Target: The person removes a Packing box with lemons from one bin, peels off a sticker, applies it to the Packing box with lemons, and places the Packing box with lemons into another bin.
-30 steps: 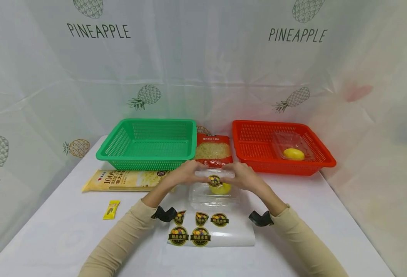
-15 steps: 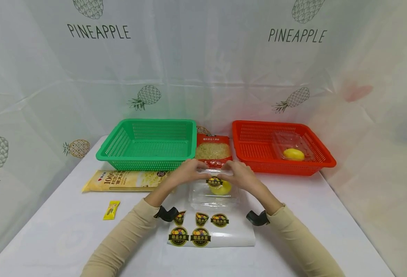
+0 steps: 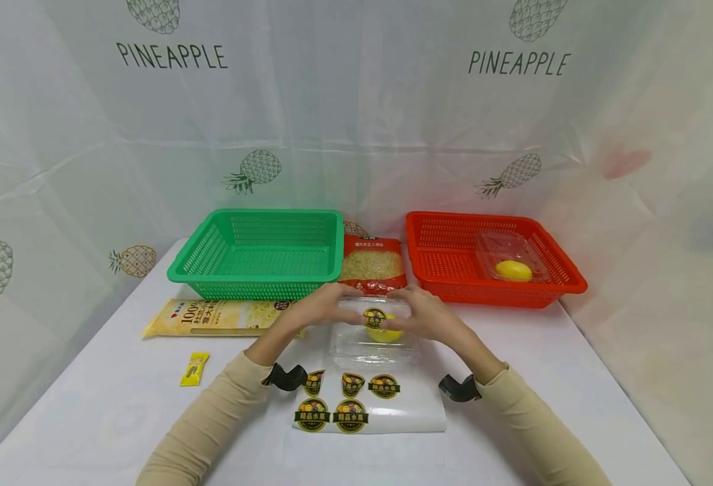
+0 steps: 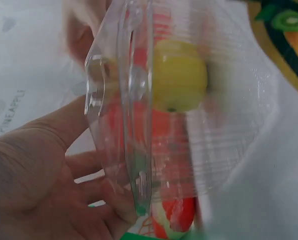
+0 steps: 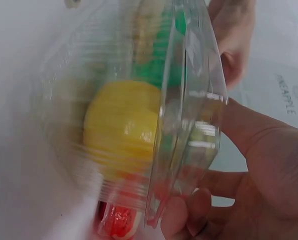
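A clear plastic clamshell box (image 3: 347, 345) lies mid-table with a yellow fruit, lemon-like (image 5: 121, 122), inside. On its lid is a round black-and-gold sticker (image 3: 373, 314). My left hand (image 3: 327, 307) holds the box from the left, thumb over the lid beside the sticker and fingers at the far edge. From the right my right hand (image 3: 432, 316) mirrors it, its thumb overlapping the sticker's right side. Both wrist views show fingers bent at the box's rim. Nearer me lies a white sticker sheet (image 3: 407, 415) bearing several similar stickers.
Behind stand a green basket (image 3: 255, 277) on the left and a red basket (image 3: 483, 291) holding another clear box with a yellow fruit (image 3: 512, 271). Between them is a red pasta bag (image 3: 373, 264). A long yellow pasta packet (image 3: 210, 317) and small yellow sachet (image 3: 194, 368) lie left.
The thumbs lifted slightly half a second ago; now the right thumb is lower, over the sticker's side. Both wrists have shifted a little outward. The box stays in place.
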The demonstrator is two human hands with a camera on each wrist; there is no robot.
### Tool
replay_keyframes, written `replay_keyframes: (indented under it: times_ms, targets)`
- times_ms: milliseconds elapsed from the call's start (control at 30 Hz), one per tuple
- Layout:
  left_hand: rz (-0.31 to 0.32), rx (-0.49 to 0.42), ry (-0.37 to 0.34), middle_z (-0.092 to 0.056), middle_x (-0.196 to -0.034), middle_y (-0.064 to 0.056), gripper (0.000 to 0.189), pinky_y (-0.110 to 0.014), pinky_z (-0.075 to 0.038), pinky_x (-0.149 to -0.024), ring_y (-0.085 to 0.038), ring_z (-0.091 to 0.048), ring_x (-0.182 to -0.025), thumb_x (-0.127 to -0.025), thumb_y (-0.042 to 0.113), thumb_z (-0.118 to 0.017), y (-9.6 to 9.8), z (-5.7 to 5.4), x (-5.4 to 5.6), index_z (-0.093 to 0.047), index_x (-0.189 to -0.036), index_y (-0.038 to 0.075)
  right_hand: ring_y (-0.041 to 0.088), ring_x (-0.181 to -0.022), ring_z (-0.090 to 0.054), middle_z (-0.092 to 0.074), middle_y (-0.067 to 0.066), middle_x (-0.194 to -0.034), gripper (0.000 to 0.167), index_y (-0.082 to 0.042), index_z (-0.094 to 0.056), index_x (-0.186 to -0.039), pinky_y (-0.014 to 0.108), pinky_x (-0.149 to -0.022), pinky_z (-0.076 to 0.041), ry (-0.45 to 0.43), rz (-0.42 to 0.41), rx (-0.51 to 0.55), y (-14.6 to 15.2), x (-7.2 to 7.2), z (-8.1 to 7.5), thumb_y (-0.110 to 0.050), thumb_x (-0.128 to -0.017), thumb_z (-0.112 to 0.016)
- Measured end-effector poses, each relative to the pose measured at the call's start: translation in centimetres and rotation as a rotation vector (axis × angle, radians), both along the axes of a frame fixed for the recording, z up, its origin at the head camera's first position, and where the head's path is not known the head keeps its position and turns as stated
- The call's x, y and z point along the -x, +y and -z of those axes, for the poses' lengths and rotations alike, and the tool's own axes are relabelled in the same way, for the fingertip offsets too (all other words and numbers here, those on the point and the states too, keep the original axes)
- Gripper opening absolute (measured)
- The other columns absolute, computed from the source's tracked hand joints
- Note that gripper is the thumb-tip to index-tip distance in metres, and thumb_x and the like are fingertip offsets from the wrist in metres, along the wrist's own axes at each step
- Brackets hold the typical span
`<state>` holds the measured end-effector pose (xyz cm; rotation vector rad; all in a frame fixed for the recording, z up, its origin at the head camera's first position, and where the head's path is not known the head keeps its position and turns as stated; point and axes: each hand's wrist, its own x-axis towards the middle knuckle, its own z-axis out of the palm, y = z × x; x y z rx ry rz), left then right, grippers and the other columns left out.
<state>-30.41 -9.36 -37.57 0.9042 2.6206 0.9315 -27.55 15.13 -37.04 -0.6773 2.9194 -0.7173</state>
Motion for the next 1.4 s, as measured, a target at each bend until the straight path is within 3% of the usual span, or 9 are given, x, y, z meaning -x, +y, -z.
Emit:
replay_keyframes:
  times_ms: [200,400,567,767,933,1067,1200,1400]
  targets:
    - [-0.025,0.053,0.038,-0.054,-0.144,-0.015,0.076,-0.05,-0.04,-0.111,-0.032,-0.046,-0.137,-0.084,0.042,-0.076,0.8,0.1,-0.6,-0.049,-0.142,-0.001,0.026,-0.105,-0.061,-0.061,0.012,-0.124,0.081,-0.015,-0.059,-0.136,0.05,-0.085,-0.055,0.047,0.057,-0.054,-0.9,-0.5,0.5,-0.065,-0.074,-0.074]
    - [-0.076,0.007,0.104,-0.052,-0.145,-0.016,0.08,-0.05,-0.041,-0.11,-0.033,-0.047,-0.136,-0.083,0.041,-0.077,0.3,0.2,-1.2,-0.046,-0.145,0.002,0.026,-0.098,-0.061,-0.056,0.014,-0.13,0.079,-0.011,-0.056,-0.138,0.045,-0.08,-0.056,0.063,0.049,0.024,-0.2,-0.8,0.3,-0.059,-0.078,-0.074]
    - [-0.101,-0.046,0.176,-0.054,-0.143,-0.015,0.069,-0.05,-0.043,-0.108,-0.033,-0.05,-0.133,-0.086,0.036,-0.075,-1.3,-0.1,-1.8,-0.05,-0.142,0.005,0.017,-0.078,-0.056,-0.052,0.017,-0.132,0.073,-0.008,-0.054,-0.139,0.028,-0.064,-0.05,0.035,0.073,0.078,1.5,-1.3,-0.4,-0.05,-0.083,-0.074]
    - [-0.114,-0.084,0.197,-0.065,-0.129,-0.014,0.05,-0.047,-0.049,-0.1,-0.031,-0.061,-0.119,-0.09,0.031,-0.071,-3.4,0.3,-1.9,-0.061,-0.131,0.003,0.016,-0.077,-0.058,-0.058,0.016,-0.124,0.073,-0.005,-0.05,-0.141,0.026,-0.064,-0.053,-0.048,0.089,0.094,3.3,-2.0,0.0,-0.046,-0.086,-0.072]
    - [-0.11,-0.086,0.102,-0.063,-0.131,-0.016,0.051,-0.037,-0.057,-0.087,-0.027,-0.068,-0.107,-0.093,0.033,-0.067,-4.8,1.2,-1.5,-0.059,-0.133,0.002,0.019,-0.08,-0.065,-0.067,0.016,-0.116,0.075,-0.003,-0.045,-0.145,0.029,-0.068,-0.056,-0.125,0.051,0.117,4.4,-2.4,0.4,-0.045,-0.087,-0.071]
    - [-0.111,-0.123,-0.003,-0.065,-0.128,-0.016,0.054,-0.029,-0.057,-0.075,-0.023,-0.072,-0.093,-0.094,0.035,-0.066,-5.5,1.6,-1.1,-0.056,-0.137,0.003,0.026,-0.072,-0.066,-0.071,0.016,-0.106,0.079,-0.004,-0.036,-0.151,0.035,-0.06,-0.056,-0.212,-0.006,0.178,4.8,-2.4,0.5,-0.04,-0.089,-0.07]
    - [-0.093,-0.147,-0.075,-0.068,-0.117,-0.016,0.057,-0.035,-0.058,-0.071,-0.026,-0.073,-0.082,-0.095,0.033,-0.065,-5.8,1.5,-1.0,-0.052,-0.139,0.0,0.03,-0.066,-0.065,-0.072,0.017,-0.1,0.08,-0.003,-0.031,-0.153,0.038,-0.054,-0.055,-0.265,-0.065,0.215,5.1,-2.4,0.8,-0.035,-0.091,-0.069]
    - [-0.07,-0.166,-0.124,-0.069,-0.111,-0.015,0.058,-0.047,-0.058,-0.074,-0.028,-0.074,-0.084,-0.096,0.031,-0.064,-5.7,1.5,-1.2,-0.05,-0.14,-0.004,0.031,-0.062,-0.061,-0.068,0.019,-0.081,0.078,0.001,-0.03,-0.152,0.036,-0.055,-0.054,-0.293,-0.11,0.249,5.3,-2.6,1.0,-0.03,-0.092,-0.069]
